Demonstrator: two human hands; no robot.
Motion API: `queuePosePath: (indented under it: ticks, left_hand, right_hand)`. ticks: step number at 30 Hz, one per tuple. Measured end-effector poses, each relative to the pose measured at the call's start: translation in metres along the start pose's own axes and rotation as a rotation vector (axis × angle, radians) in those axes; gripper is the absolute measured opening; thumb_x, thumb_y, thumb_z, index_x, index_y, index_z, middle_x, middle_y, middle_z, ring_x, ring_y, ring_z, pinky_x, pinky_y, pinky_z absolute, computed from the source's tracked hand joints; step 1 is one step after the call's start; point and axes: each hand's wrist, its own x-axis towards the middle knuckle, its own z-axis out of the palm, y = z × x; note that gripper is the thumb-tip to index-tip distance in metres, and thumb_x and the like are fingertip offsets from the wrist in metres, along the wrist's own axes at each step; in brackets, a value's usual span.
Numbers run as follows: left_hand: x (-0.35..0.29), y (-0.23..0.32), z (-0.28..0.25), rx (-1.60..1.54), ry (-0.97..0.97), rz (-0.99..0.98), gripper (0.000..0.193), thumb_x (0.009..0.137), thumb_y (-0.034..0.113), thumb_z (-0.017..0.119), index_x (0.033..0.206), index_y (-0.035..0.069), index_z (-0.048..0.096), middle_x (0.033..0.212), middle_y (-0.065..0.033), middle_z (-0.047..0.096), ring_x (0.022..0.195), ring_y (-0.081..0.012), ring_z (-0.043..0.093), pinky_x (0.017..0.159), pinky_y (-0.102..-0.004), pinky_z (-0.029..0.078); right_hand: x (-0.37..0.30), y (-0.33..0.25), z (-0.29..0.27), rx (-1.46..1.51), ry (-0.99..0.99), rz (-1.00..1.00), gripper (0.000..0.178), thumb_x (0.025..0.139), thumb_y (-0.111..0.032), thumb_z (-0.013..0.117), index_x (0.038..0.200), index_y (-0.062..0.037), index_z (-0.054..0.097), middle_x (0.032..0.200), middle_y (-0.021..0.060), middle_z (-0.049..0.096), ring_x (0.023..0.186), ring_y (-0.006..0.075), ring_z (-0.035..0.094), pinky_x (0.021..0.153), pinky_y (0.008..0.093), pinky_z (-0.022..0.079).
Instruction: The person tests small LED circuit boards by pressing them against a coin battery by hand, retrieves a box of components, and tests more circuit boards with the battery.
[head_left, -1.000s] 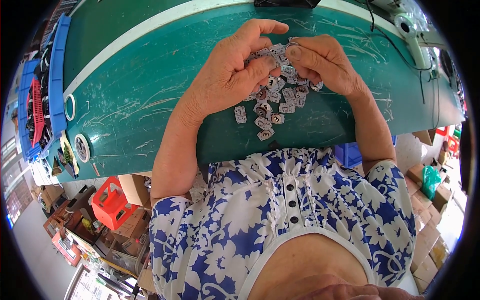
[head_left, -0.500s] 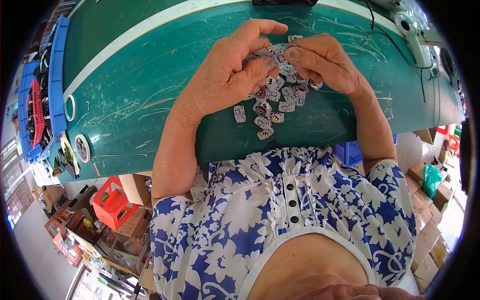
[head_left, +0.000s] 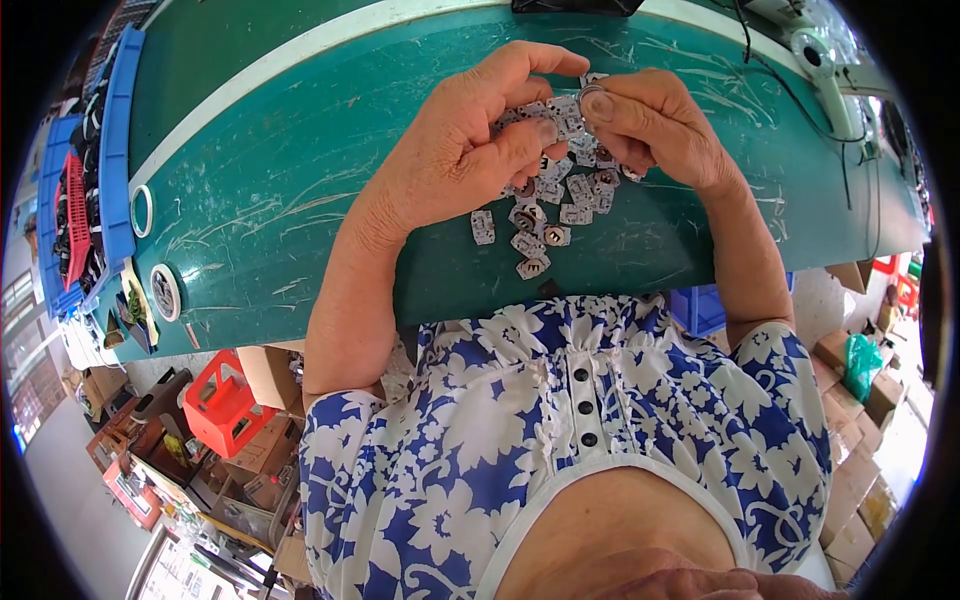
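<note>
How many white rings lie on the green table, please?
2: one white ring is beside the blue crate at the left of the table; the other ring is closer to the near edge. More could be hidden.

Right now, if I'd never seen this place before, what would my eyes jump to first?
Probably the blue-and-white flowered top, filling the lower middle. Above it, the left hand and the right hand come close together over a scatter of small grey parts on the green table. A bright red stool also pops out, at lower left, beyond the table's near edge.
</note>
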Motion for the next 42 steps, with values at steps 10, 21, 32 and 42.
queuePosePath:
  ticks: [10,21,32,42]
  left_hand:
    - [0.014,0.005,-0.004,0.001,0.001,-0.034,0.040,0.100,-0.002,0.053,0.139,0.004,0.049,0.095,-0.0057,0.065,0.072,-0.0069,0.061,0.060,-0.0210,0.049]
    - [0.000,0.010,0.011,-0.059,0.159,-0.103,0.013,0.100,0.016,0.067,0.099,0.004,0.063,0.073,0.0020,0.062,0.056,-0.0028,0.055,0.048,-0.0201,0.041]
    - [0.022,-0.009,0.010,-0.097,0.407,0.121,0.014,0.103,0.009,0.059,0.111,-0.001,0.064,0.088,-0.0043,0.068,0.067,-0.0075,0.061,0.057,-0.0233,0.050]
    - [0.021,-0.022,0.011,0.567,0.567,0.254,0.007,0.098,0.007,0.064,0.102,0.001,0.065,0.085,-0.0054,0.070,0.070,-0.0103,0.067,0.061,-0.0256,0.054]
  right_hand:
    - [0.011,-0.007,-0.006,-0.274,-0.044,-0.149,0.036,0.107,-0.031,0.054,0.089,-0.0007,0.064,0.065,0.0063,0.054,0.058,0.0155,0.051,0.054,0.0334,0.043]
    - [-0.005,-0.019,0.005,-0.435,0.136,-0.305,0.030,0.101,-0.022,0.058,0.083,0.0017,0.057,0.071,0.0201,0.058,0.068,0.0427,0.058,0.060,0.0456,0.045]
    - [0.013,-0.007,0.003,0.564,0.211,0.090,0.043,0.106,-0.034,0.050,0.072,-0.0069,0.050,0.058,0.0009,0.045,0.042,0.0115,0.046,0.040,0.0267,0.036]
    - [0.006,0.008,0.050,-0.075,-0.026,-0.224,0.036,0.103,-0.027,0.057,0.078,-0.0016,0.057,0.063,-0.0029,0.052,0.056,0.0047,0.051,0.047,0.0238,0.037]
